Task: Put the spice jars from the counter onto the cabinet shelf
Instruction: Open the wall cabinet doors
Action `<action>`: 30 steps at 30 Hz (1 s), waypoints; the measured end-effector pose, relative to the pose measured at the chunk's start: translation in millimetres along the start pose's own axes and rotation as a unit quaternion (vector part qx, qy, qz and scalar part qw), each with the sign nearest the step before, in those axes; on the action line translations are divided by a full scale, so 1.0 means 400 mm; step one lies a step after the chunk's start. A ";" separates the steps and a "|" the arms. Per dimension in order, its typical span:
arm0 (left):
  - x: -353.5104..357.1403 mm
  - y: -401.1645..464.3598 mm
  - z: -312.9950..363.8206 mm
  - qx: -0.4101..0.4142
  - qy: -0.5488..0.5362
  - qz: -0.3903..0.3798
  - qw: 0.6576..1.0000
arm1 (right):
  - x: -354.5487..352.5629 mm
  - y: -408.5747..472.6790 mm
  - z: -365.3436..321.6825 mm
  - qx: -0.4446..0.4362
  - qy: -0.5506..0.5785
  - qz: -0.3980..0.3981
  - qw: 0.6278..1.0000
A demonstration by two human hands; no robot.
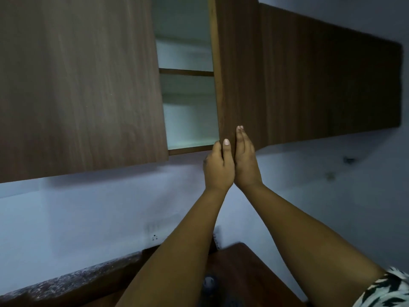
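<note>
Both arms reach up to a brown wooden wall cabinet. The cabinet has an open gap in the middle, between a big door on the left [81,85] and a door on the right [241,69] that stands partly open.

The left hand [218,167] is at the bottom corner of the right door. Its fingers curl round the door's edge, and its thumb [226,147] lies on the front, so this hand is clamped on the door. The right hand [244,158] is just beside it, touching it. This hand is flat, with its fingers [240,134] held straight and together, pressed on the front of the same door.

Inside the gap there is a shelf [187,72] with a brown front edge, and pale walls above and below it. The bottom board [190,149] of the cabinet shows just left of the hands.

No spice jars can be seen on the shelf or in either hand. Down low, between the arms, there is a dark blurry thing [209,282]. I cannot tell what it is.

The speckled worktop [66,282] runs along the bottom left, under a pale wall [99,207]. A black and white sleeve [389,291] shows in the bottom right corner.
</note>
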State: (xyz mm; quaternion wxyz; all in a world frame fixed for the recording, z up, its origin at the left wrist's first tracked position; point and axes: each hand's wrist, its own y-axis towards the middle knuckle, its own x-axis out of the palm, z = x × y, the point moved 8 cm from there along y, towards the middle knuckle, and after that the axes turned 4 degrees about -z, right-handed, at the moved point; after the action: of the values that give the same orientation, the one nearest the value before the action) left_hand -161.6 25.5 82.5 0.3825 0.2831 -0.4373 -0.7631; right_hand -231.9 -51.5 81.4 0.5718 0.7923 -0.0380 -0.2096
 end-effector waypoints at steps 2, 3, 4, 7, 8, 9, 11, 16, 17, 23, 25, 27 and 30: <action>0.026 -0.018 0.040 0.001 -0.005 0.000 1.000 | -0.062 -0.016 0.002 -0.006 0.005 0.015 1.000; 0.042 -0.025 0.059 0.006 -0.008 -0.002 1.000 | -0.094 -0.022 0.004 -0.011 0.004 0.023 1.000; 0.059 -0.031 0.079 0.012 -0.011 -0.008 1.000 | -0.125 -0.028 0.009 -0.016 0.001 0.030 0.999; 0.109 -0.045 0.126 0.026 -0.017 -0.029 0.999 | -0.209 -0.040 0.035 -0.028 0.010 0.033 0.999; 0.121 -0.050 0.138 0.031 -0.019 -0.030 0.999 | -0.233 -0.043 0.044 -0.036 0.021 0.024 0.999; 0.132 -0.055 0.148 0.033 -0.019 -0.029 0.999 | -0.255 -0.043 0.050 -0.046 0.029 0.014 0.998; 0.158 -0.062 0.171 0.037 -0.017 -0.037 0.999 | -0.296 -0.044 0.063 -0.061 0.033 -0.005 0.998; 0.262 -0.082 0.300 0.115 0.036 -0.064 0.991 | -0.424 -0.058 0.160 -0.061 0.050 -0.001 0.997; 0.288 -0.090 0.324 0.121 0.039 -0.062 0.990 | -0.452 -0.062 0.185 -0.056 0.054 -0.002 0.997; 0.450 -0.151 0.405 0.118 0.014 -0.041 0.992 | -0.589 -0.061 0.304 -0.048 0.045 -0.015 0.998; 0.513 -0.161 0.422 0.101 0.016 -0.055 0.993 | -0.619 -0.060 0.351 -0.037 0.027 -0.033 0.998; 0.580 -0.161 0.439 0.093 0.041 -0.097 0.990 | -0.646 -0.062 0.402 -0.013 0.007 -0.047 0.999; 0.675 -0.155 0.466 0.098 0.090 -0.162 0.978 | -0.682 -0.062 0.472 0.009 -0.012 -0.049 0.999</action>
State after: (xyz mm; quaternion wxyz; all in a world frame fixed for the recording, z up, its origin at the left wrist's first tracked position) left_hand -473.0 -94.8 86.7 0.2620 0.4539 -0.4223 -0.7396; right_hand -555.2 -129.1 88.7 0.5530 0.7960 -0.0078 -0.2462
